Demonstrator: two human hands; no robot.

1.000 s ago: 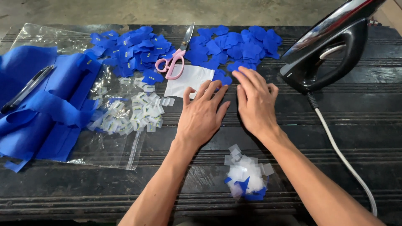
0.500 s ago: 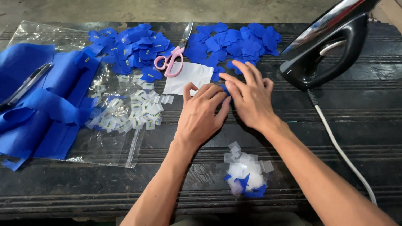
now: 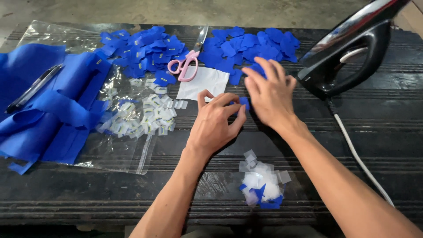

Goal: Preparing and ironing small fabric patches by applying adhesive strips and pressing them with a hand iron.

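**Small blue piece sat between two hands, at the left fingertips**

The small blue fabric piece (image 3: 243, 102) lay on the dark ribbed table (image 3: 379, 145), in the narrow gap between the two hands and just near of the white sheet (image 3: 203, 83). Only a corner of it showed, so its long axis could not be told. The left hand (image 3: 214, 125) was the closer one: its curled fingers and thumb were drawn together with their tips at the piece, though whether they actually pinched it was hidden. The right hand (image 3: 269, 96) lay just right of the piece, fingers spread flat and pointing far-left toward a heap of blue pieces (image 3: 251, 46). Pink-handled scissors (image 3: 185, 65) rested far-left of the white sheet, an iron (image 3: 348, 53) stood to the right, and a small pile of white and blue scraps (image 3: 263, 184) lay near.
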